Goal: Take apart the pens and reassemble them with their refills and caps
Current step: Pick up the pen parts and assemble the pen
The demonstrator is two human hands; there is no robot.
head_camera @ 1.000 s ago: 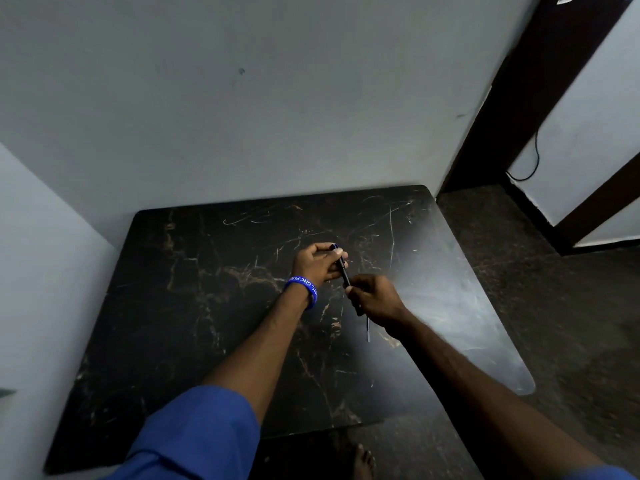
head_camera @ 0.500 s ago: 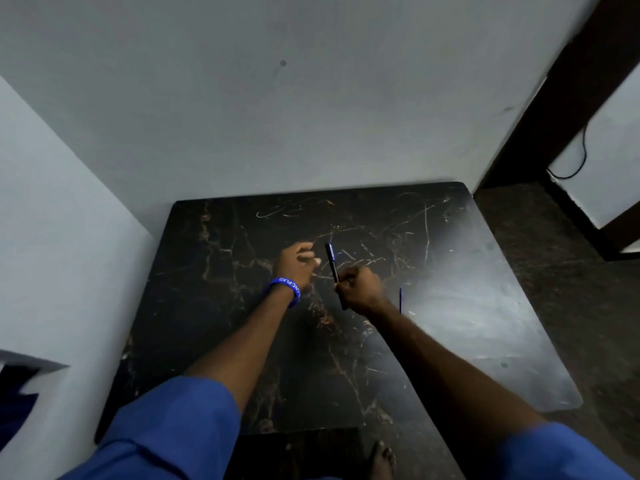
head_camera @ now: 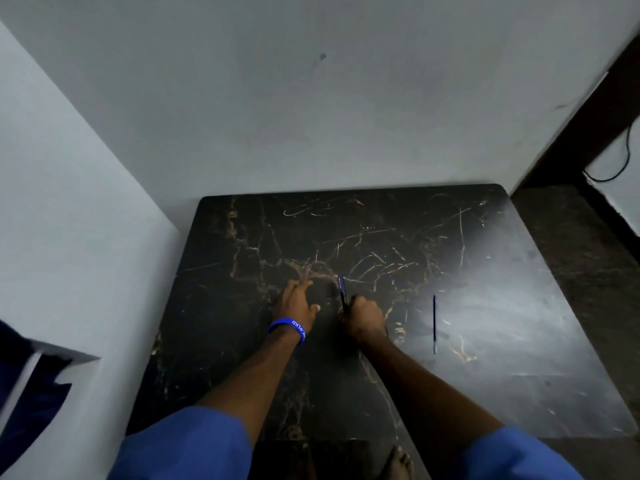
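My right hand (head_camera: 364,319) is closed around the lower end of a dark pen barrel (head_camera: 342,292), which points away from me over the black marble table (head_camera: 242,306). My left hand (head_camera: 297,302), with a blue wristband, rests flat on the table to the left of the pen, fingers spread, holding nothing that I can see. A thin blue refill (head_camera: 434,323) lies alone on the table to the right of my right hand. No cap is visible.
The table stands in a corner, with grey walls (head_camera: 311,116) behind and to the left. A dark door frame (head_camera: 581,133) and floor lie to the right. A bare foot (head_camera: 398,460) shows under the near table edge.
My left hand let go of the pen and moved left onto the table. The refill now lies on the table to the right, away from my right hand.
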